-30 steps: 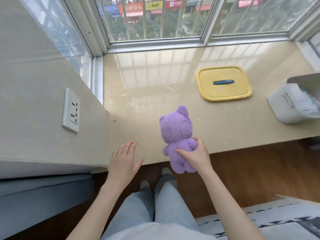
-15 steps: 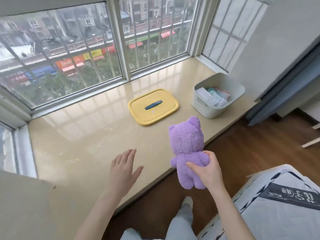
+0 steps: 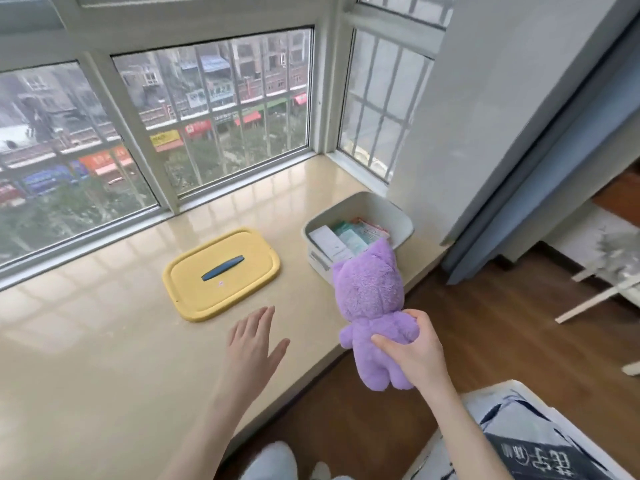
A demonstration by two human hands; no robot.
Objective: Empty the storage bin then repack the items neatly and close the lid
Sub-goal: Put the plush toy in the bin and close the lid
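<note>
A purple plush toy [image 3: 369, 299] hangs upright in the air at the sill's front edge, its head overlapping the near corner of the bin. My right hand [image 3: 414, 355] grips its body from behind. The pale grey storage bin [image 3: 398, 216] stands open at the right end of the sill, with a white box and colourful packets inside. Its yellow lid [image 3: 221, 275] with a dark blue handle lies flat on the sill to the left of the bin. My left hand [image 3: 254, 341] hovers open over the sill, fingers spread, just in front of the lid.
The beige stone window sill [image 3: 104, 358] runs along barred windows. A white wall and a blue curtain [image 3: 540, 188] rise right of the bin. Wooden floor lies below the sill edge, and a printed white bag [image 3: 526, 441] sits at the lower right.
The view has swung right, bringing the bin and lid closer to centre. My right hand has carried the plush toy toward the bin. My left hand stays open over the sill.
</note>
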